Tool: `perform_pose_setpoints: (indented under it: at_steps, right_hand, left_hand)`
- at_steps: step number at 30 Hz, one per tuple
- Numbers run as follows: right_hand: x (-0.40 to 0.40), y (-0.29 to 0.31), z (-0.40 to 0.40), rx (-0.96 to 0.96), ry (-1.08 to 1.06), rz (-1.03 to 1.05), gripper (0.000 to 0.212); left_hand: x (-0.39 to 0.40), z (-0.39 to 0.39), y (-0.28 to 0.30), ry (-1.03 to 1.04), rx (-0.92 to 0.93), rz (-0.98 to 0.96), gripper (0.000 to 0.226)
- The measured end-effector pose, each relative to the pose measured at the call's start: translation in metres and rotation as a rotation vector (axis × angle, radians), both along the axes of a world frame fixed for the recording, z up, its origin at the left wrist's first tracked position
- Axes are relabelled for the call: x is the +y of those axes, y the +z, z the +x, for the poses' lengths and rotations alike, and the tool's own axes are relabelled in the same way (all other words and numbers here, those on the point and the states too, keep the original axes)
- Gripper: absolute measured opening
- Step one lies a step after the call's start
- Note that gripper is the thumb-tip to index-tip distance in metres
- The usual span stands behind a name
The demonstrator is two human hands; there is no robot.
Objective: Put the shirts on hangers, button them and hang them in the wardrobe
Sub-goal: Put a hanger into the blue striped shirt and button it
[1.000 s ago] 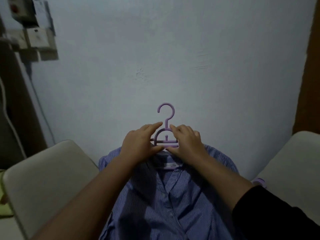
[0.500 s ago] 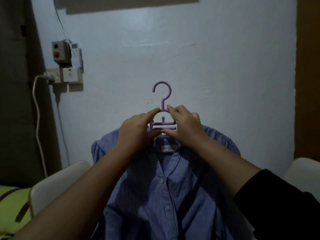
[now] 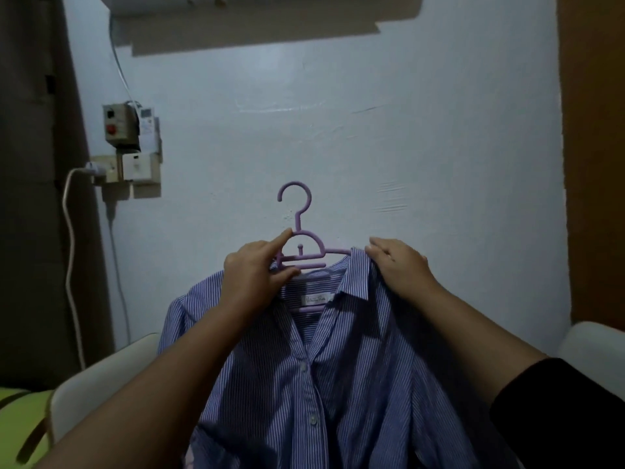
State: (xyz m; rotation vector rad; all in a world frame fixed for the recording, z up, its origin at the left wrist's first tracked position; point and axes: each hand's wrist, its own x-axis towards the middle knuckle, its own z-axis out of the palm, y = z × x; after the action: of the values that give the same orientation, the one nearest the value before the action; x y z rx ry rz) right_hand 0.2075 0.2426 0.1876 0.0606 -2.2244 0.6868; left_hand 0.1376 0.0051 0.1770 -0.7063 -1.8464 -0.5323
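A blue-and-white finely striped cotton shirt [image 3: 338, 374] hangs in the lower centre of the frame on a lilac plastic hanger [image 3: 302, 247], held up in front of a pale blue wall [image 3: 372, 130]. Its collar is spread open, showing a white label just below the hanger's bar, and a row of small pale buttons runs down the placket; the front lies open at the neck. The hanger's hook stands upright above the hands at mid-frame.

The left hand [image 3: 252, 270] pinches the hanger's frame, index finger stretched up along its arch and thumb curled beneath the lower bar. The right hand [image 3: 397, 264] grips the shirt's shoulder just beside the collar tip, fingers curled over the cloth, where the hanger's arm disappears under the fabric.
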Motion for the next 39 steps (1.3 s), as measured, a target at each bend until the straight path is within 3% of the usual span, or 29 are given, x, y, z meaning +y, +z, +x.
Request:
perform_pose_setpoints:
  at_steps: [3,5,10,14,18,22,30,35,39]
  right_hand:
    - [0.009,-0.001,0.003,-0.066,0.210,-0.273,0.018]
    - [0.011,0.000,0.002,-0.073,0.253,-0.338,0.014]
    - [0.009,0.003,0.004,0.246,0.298,-0.530,0.006]
    - [0.011,0.012,0.012,0.159,0.371,-0.391,0.012]
    - [0.032,0.022,0.013,0.009,0.130,-0.239,0.031]
    - [0.027,0.024,0.020,-0.149,0.203,-0.232,0.023]
    - [0.002,0.033,0.013,0.007,0.241,-0.321,0.009]
    - [-0.010,0.047,0.018,0.022,0.311,-0.251,0.010]
    - [-0.014,0.050,0.024,0.041,0.320,-0.208,0.024]
  left_hand:
    - [-0.001,-0.005,-0.005,0.008,-0.076,0.020,0.067]
    - [0.001,-0.008,-0.008,0.010,-0.125,0.031,0.067]
    - [0.005,-0.012,-0.005,0.054,-0.269,0.009,0.068]
    - [0.002,-0.016,-0.002,-0.027,-0.343,0.127,0.069]
    - [-0.005,-0.015,0.001,-0.018,-0.290,0.172,0.069]
    - [0.000,-0.008,0.004,-0.058,-0.243,0.125,0.071]
    - [0.002,0.007,0.018,0.125,-0.104,-0.020,0.067]
    - [0.004,0.011,0.030,-0.004,-0.118,0.017,0.067]
    - [0.001,0.009,0.032,-0.060,-0.135,0.061,0.067]
